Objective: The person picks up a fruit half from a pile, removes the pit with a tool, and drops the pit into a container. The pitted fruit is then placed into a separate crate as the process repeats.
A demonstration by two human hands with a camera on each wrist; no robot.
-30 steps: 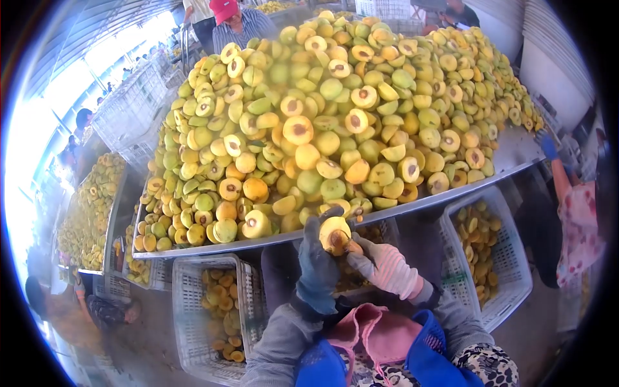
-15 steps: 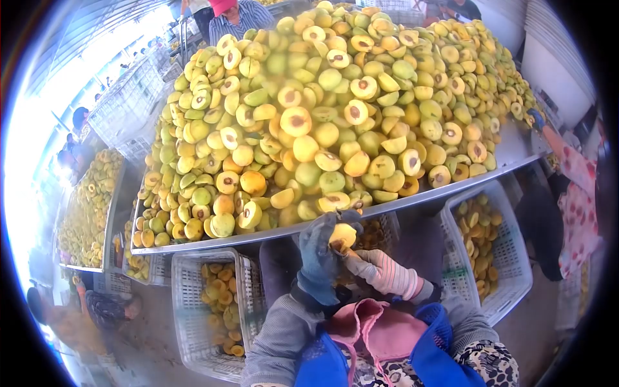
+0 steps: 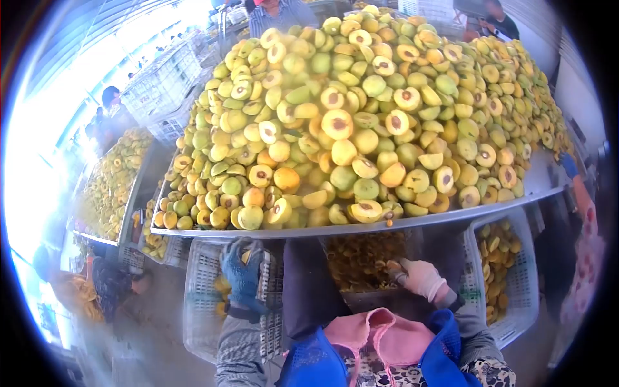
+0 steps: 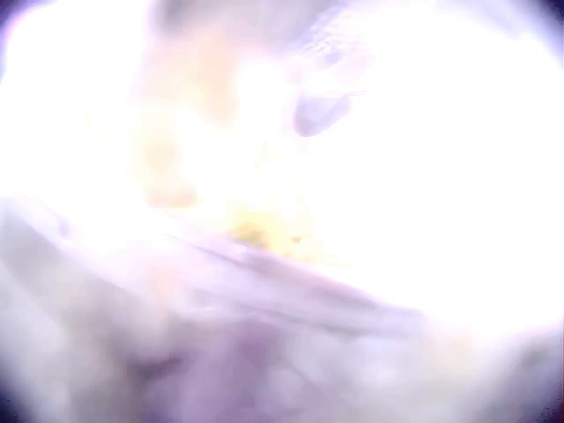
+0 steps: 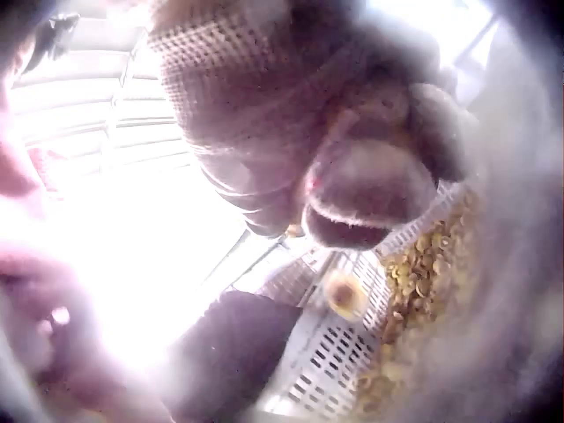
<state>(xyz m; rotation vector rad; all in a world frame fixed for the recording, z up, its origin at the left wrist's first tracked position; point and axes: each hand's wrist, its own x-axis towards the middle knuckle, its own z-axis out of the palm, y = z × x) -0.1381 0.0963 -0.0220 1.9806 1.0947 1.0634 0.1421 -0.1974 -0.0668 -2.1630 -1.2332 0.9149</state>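
In the head view the left hand (image 3: 244, 276), in a blue-grey glove, is over the left crate (image 3: 193, 303), its fingers bent round a yellow fruit piece (image 3: 245, 257). The left wrist view is too washed out to show it. The right hand (image 3: 422, 280), in a pale glove, is at the right of the middle crate of brown scraps (image 3: 361, 258). A small brown object (image 3: 393, 265) shows at its fingertips; what it is I cannot tell. In the right wrist view the right hand's fingers (image 5: 374, 181) are curled, and a round piece with a brown centre (image 5: 345, 295) appears below them.
A large heap of halved fruit (image 3: 361, 129) lies on a metal-edged table (image 3: 322, 231). Another crate of fruit (image 3: 529, 284) stands at the right. At the right edge a person's arm (image 3: 582, 193) reaches towards the table; other people are at the back and left.
The hands, together earlier around one fruit, have moved apart: the left to the left crate, the right rightwards and lower, over the middle crate. The head view has shifted.
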